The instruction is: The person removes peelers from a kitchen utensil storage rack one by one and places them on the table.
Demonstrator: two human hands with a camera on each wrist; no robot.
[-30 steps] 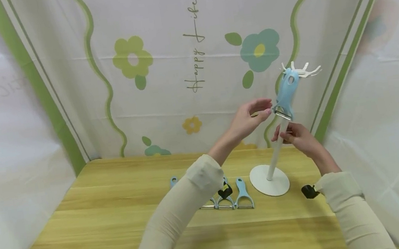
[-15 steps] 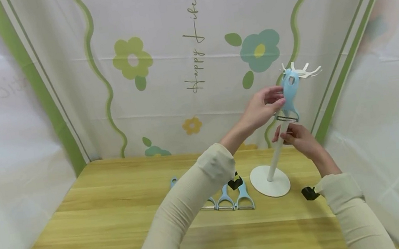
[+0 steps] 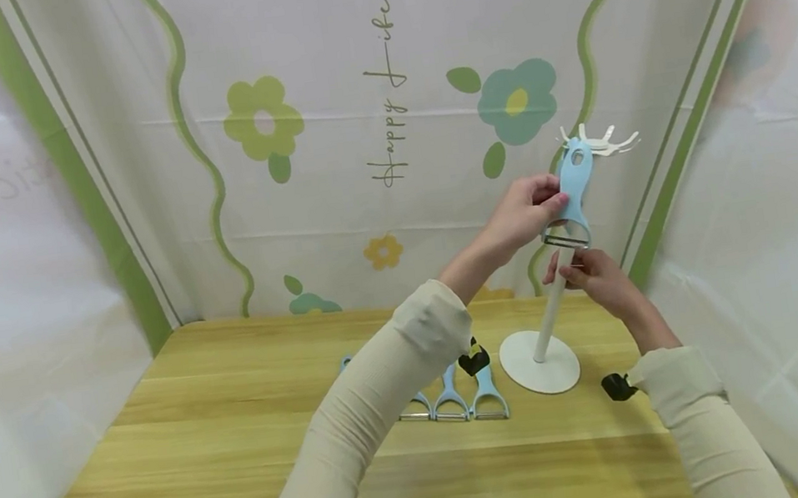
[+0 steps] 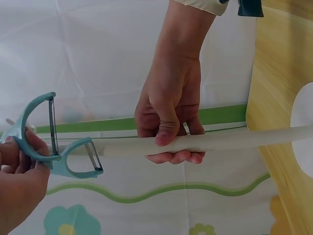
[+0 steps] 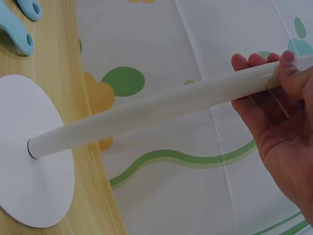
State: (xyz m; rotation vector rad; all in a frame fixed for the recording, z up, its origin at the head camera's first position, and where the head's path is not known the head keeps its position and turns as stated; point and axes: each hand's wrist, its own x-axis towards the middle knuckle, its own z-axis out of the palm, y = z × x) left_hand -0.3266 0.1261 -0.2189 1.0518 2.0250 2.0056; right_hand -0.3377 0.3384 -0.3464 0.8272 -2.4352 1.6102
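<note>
In the head view, my left hand (image 3: 521, 214) pinches the handle of a light blue peeler (image 3: 576, 179) between thumb and fingers. The peeler's handle hole lies at the hooks (image 3: 605, 143) on top of a white stand; its blade end points down. A second peeler (image 4: 76, 169) shows behind the held one in the left wrist view, close to the pole. My right hand (image 3: 602, 279) holds the stand's white pole (image 3: 551, 313) below the peelers, thumb on one side and fingers on the other. The round white base (image 3: 524, 367) sits on the table.
Several light blue peelers lie in a row on the wooden table (image 3: 170, 464), including one (image 3: 489, 395) left of the base; my left forearm partly hides them. A flower-printed curtain (image 3: 331, 191) hangs behind, with white sheets at both sides.
My left hand has moved right from beside the hanging peelers onto one handle. That peeler's blade end has then swung slightly left. My right hand stays on the pole.
</note>
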